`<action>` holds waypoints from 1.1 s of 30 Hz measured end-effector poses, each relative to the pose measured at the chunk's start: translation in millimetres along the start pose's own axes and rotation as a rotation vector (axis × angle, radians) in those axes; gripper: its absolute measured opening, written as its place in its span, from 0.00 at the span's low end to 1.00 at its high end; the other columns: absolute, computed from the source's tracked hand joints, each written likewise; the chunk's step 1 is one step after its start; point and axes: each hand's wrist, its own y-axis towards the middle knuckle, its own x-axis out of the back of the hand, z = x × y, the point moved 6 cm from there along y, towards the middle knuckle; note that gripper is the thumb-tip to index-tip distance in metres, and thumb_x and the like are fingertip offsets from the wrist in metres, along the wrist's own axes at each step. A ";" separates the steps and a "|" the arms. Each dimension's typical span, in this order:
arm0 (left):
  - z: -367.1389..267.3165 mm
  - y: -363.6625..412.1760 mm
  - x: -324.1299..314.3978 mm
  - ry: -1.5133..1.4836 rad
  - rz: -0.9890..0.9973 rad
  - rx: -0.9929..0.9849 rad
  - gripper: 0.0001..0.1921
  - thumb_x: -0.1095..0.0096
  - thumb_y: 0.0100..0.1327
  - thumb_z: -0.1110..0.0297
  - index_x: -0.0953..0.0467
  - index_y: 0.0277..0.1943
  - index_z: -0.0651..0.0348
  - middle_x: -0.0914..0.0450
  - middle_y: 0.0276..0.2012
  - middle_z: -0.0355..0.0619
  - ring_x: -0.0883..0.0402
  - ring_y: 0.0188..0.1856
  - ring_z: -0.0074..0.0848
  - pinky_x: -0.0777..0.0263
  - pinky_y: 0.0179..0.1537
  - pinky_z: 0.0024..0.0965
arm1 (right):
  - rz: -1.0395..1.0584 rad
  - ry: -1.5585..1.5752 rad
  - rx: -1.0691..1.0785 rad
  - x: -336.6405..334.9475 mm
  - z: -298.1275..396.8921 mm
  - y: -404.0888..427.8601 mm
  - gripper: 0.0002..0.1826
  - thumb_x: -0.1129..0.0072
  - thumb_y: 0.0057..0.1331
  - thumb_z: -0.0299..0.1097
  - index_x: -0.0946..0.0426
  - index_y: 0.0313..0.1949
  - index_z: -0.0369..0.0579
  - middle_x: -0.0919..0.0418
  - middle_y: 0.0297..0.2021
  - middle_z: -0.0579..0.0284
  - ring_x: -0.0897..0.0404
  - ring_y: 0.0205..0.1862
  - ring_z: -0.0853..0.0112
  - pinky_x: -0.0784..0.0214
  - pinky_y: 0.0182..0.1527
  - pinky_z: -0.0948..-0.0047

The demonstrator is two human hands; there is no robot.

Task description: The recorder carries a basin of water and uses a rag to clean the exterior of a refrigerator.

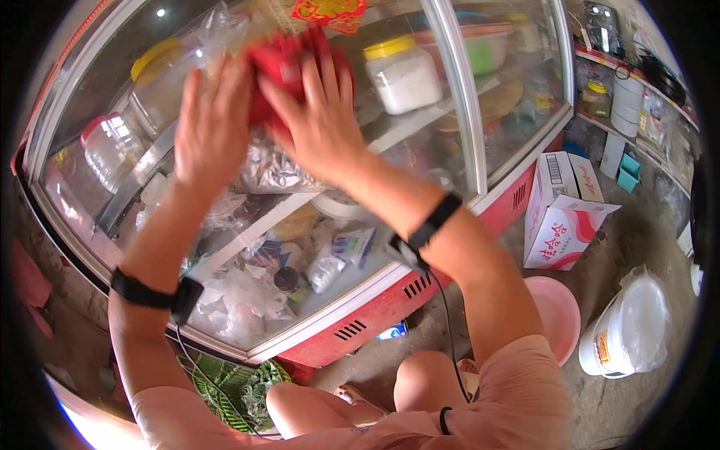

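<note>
In front of the glass of a display cabinet (388,130), my right hand (323,121) is on a red bundle (289,62), fingers spread over its near side. The bundle looks like a crumpled cloth, but blur leaves its material unclear. My left hand (214,126) is raised at the bundle's left edge with its fingers straight. Whether it grips the bundle cannot be told. Behind the glass, right of the bundle, stands a clear jar (406,81) with a yellow lid and white contents. Below the hands lies a clear bag (278,169) of dried goods.
More jars (112,149) and crumpled plastic bags (242,304) fill the cabinet. On the floor to the right are a printed carton (554,225), a pink basin (557,315) and a white bucket (624,329). A green basket (216,382) stands below left. Shelves (635,132) line the right side.
</note>
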 end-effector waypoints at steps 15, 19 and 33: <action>-111.1 -252.1 18.0 -0.609 0.389 -0.232 0.25 0.47 0.56 0.66 0.27 0.57 0.65 0.31 0.61 0.45 0.38 0.68 0.36 0.43 0.65 0.48 | 0.549 0.159 0.332 -5.6 101.3 -227.4 0.32 0.42 0.57 0.51 0.34 0.62 0.66 0.35 0.59 0.45 0.34 0.61 0.51 0.48 0.60 0.35; -56.9 -212.4 5.4 -0.353 0.260 -0.151 0.27 0.46 0.55 0.62 0.27 0.59 0.58 0.33 0.64 0.43 0.42 0.70 0.35 0.47 0.67 0.50 | 0.483 0.159 0.322 -18.8 91.5 -148.1 0.34 0.40 0.54 0.54 0.34 0.61 0.67 0.40 0.63 0.40 0.38 0.64 0.45 0.53 0.63 0.33; -35.7 -171.5 6.1 -0.553 0.026 0.282 0.24 0.43 0.52 0.68 0.25 0.53 0.68 0.33 0.61 0.52 0.37 0.66 0.44 0.42 0.62 0.56 | 0.367 0.061 0.299 -33.9 84.1 -95.6 0.40 0.38 0.53 0.48 0.38 0.66 0.59 0.43 0.65 0.38 0.44 0.67 0.42 0.58 0.66 0.34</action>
